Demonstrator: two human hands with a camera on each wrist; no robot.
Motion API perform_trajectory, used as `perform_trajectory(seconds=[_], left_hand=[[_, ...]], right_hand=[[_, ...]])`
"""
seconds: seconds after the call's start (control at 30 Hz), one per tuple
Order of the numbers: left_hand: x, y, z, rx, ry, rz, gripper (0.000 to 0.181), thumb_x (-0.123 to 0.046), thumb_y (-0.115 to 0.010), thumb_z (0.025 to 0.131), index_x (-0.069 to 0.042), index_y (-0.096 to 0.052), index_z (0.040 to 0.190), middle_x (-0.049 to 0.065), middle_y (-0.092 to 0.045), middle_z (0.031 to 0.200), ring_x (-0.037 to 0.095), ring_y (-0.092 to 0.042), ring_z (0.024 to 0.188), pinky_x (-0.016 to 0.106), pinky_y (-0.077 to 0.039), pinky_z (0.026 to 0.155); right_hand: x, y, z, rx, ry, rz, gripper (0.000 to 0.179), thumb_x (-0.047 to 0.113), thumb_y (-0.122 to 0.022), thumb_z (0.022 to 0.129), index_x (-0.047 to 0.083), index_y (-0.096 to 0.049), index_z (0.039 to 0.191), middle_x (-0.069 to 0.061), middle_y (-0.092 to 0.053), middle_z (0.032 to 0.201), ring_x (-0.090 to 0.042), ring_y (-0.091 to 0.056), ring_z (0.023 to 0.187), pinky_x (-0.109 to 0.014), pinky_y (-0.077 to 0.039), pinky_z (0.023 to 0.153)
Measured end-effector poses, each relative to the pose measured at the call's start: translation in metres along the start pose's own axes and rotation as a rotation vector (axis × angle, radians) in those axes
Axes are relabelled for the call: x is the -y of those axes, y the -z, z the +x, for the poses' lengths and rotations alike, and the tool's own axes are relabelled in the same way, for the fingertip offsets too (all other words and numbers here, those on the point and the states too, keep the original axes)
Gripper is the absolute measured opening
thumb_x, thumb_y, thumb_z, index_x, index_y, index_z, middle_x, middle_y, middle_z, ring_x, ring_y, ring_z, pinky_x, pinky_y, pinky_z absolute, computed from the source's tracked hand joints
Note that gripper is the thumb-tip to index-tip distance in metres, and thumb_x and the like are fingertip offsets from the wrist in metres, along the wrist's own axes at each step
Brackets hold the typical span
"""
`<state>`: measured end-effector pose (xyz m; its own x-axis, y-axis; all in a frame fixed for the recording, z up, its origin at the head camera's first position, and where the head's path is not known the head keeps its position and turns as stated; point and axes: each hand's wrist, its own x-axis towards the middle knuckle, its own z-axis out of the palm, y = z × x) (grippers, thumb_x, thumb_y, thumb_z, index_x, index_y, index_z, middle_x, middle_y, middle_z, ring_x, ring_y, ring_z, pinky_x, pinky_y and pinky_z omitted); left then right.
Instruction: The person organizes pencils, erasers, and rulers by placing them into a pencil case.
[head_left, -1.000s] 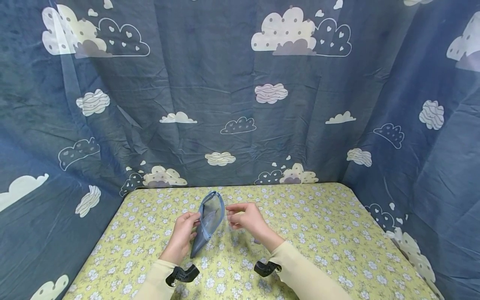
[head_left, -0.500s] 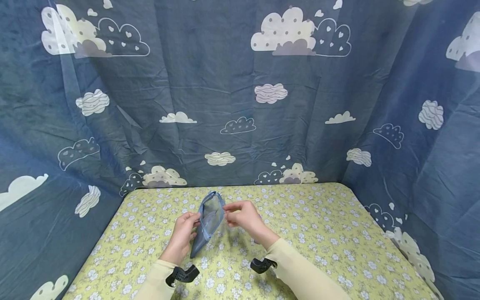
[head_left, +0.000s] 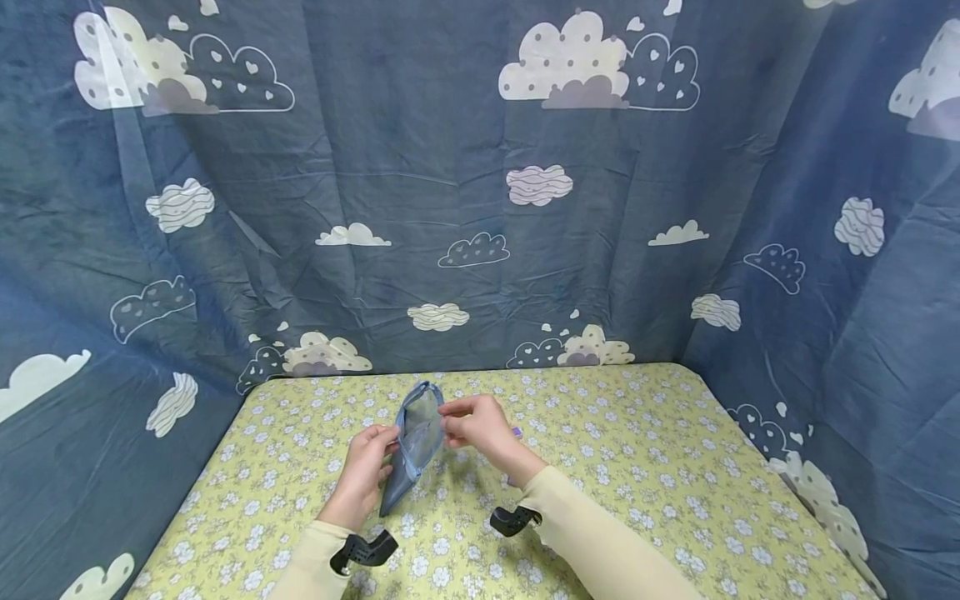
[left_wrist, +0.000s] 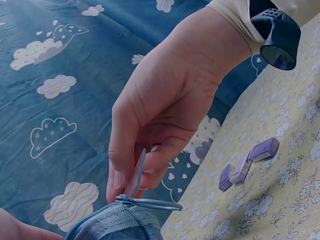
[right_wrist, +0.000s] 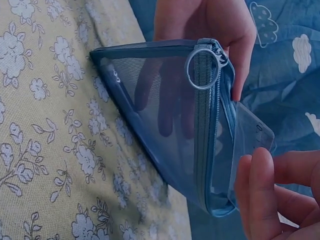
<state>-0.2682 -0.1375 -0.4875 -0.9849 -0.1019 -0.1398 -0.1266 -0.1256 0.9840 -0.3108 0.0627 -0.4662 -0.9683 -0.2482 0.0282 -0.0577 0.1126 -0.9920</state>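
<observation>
My left hand (head_left: 363,467) grips a blue mesh zipper pouch (right_wrist: 165,90) by its side, and the pouch's mouth gapes toward the right. A ring pull (right_wrist: 202,68) hangs at one end of the zipper. My right hand (head_left: 483,429) pinches a clear flat plastic ruler (right_wrist: 250,140) between thumb and fingers. Black marks show on the ruler, though its full shape is hidden. Its far part reaches into the pouch's mouth in the right wrist view. Anything deeper in the pouch is too dim to tell.
In the left wrist view, several small purple boxes, among them one purple box (left_wrist: 264,150), lie on the flowered yellow tablecloth (head_left: 600,500). My right arm mostly covers them in the head view. A dark blue cloud-print curtain (head_left: 420,167) stands behind and beside the table.
My right hand has moved left and slightly up, bringing the ruler into the pouch's mouth. A purple box has come into sight beside my right wrist. The left hand and pouch have stayed nearly still.
</observation>
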Motion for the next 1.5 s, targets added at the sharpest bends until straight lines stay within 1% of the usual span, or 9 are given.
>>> perform_trajectory(seconds=[0.3, 0.53, 0.67, 0.73, 0.9, 1.1, 1.2, 1.37, 1.5], left_hand=[[-0.001, 0.001, -0.002, 0.003, 0.008, -0.001, 0.022, -0.021, -0.057, 0.103, 0.001, -0.057, 0.1, 0.016, -0.057, 0.114, 0.032, -0.053, 0.108, 0.052, -0.037, 0.095], [-0.001, 0.001, -0.001, -0.009, 0.013, 0.0, 0.023, -0.021, -0.058, 0.103, 0.002, -0.058, 0.102, 0.016, -0.058, 0.114, 0.031, -0.054, 0.106, 0.051, -0.038, 0.093], [-0.001, 0.001, 0.0, -0.009, 0.01, 0.006, 0.024, -0.022, -0.058, 0.103, 0.002, -0.058, 0.103, 0.016, -0.058, 0.115, 0.032, -0.054, 0.108, 0.051, -0.038, 0.093], [0.0, 0.001, 0.0, -0.012, 0.011, 0.007, 0.024, -0.022, -0.058, 0.103, 0.002, -0.058, 0.102, 0.016, -0.058, 0.115, 0.032, -0.054, 0.107, 0.051, -0.038, 0.093], [0.001, 0.001, 0.0, -0.017, 0.011, 0.006, 0.022, -0.021, -0.057, 0.103, 0.001, -0.058, 0.099, 0.017, -0.059, 0.115, 0.031, -0.055, 0.105, 0.05, -0.038, 0.092], [0.001, 0.001, 0.0, -0.018, 0.006, 0.006, 0.02, -0.021, -0.057, 0.103, -0.002, -0.059, 0.096, 0.015, -0.059, 0.113, 0.033, -0.054, 0.107, 0.05, -0.038, 0.091], [0.001, 0.001, 0.0, -0.017, 0.002, 0.007, 0.02, -0.021, -0.057, 0.103, -0.003, -0.059, 0.095, 0.015, -0.059, 0.112, 0.033, -0.054, 0.107, 0.049, -0.038, 0.09], [0.001, 0.0, 0.001, -0.014, 0.001, 0.003, 0.023, -0.022, -0.057, 0.103, 0.001, -0.058, 0.101, 0.018, -0.059, 0.117, 0.032, -0.054, 0.108, 0.049, -0.038, 0.09], [0.0, 0.0, 0.001, -0.014, 0.006, 0.002, 0.023, -0.022, -0.057, 0.103, 0.0, -0.056, 0.097, 0.019, -0.057, 0.119, 0.033, -0.053, 0.109, 0.05, -0.038, 0.091]], right_hand=[[-0.004, -0.006, 0.004, 0.015, 0.009, -0.027, 0.023, 0.0, -0.07, 0.092, -0.003, -0.072, 0.115, -0.024, -0.069, 0.111, -0.021, -0.072, 0.073, -0.033, -0.059, 0.068], [-0.004, -0.013, 0.006, 0.003, 0.03, -0.049, 0.025, 0.0, -0.07, 0.091, -0.005, -0.071, 0.115, -0.017, -0.072, 0.104, -0.021, -0.072, 0.072, -0.032, -0.059, 0.067], [-0.003, -0.016, 0.007, -0.004, 0.031, -0.041, 0.025, 0.0, -0.071, 0.091, -0.006, -0.07, 0.115, -0.018, -0.072, 0.103, -0.022, -0.072, 0.073, -0.033, -0.059, 0.067], [-0.004, -0.018, 0.007, -0.006, 0.031, -0.035, 0.027, -0.001, -0.072, 0.09, -0.008, -0.069, 0.116, -0.019, -0.072, 0.103, -0.023, -0.072, 0.073, -0.033, -0.059, 0.067], [-0.005, -0.022, 0.008, -0.02, 0.031, -0.052, 0.027, 0.0, -0.073, 0.089, -0.006, -0.071, 0.115, -0.017, -0.072, 0.102, -0.026, -0.073, 0.075, -0.035, -0.059, 0.068], [-0.006, -0.025, 0.009, -0.011, 0.042, -0.089, 0.026, -0.001, -0.072, 0.089, -0.006, -0.072, 0.114, -0.016, -0.072, 0.104, -0.024, -0.073, 0.074, -0.033, -0.059, 0.068], [-0.006, -0.025, 0.009, -0.004, 0.031, -0.109, 0.026, 0.001, -0.073, 0.089, -0.005, -0.072, 0.115, -0.013, -0.072, 0.105, -0.021, -0.072, 0.075, -0.031, -0.059, 0.068], [-0.003, -0.027, 0.01, -0.002, 0.024, -0.134, 0.027, 0.0, -0.073, 0.089, -0.004, -0.072, 0.116, -0.009, -0.073, 0.097, -0.019, -0.072, 0.074, -0.03, -0.058, 0.067], [-0.001, -0.03, 0.01, 0.001, 0.033, -0.134, 0.029, -0.003, -0.073, 0.087, -0.006, -0.071, 0.116, -0.009, -0.073, 0.091, -0.02, -0.072, 0.073, -0.03, -0.058, 0.067]])
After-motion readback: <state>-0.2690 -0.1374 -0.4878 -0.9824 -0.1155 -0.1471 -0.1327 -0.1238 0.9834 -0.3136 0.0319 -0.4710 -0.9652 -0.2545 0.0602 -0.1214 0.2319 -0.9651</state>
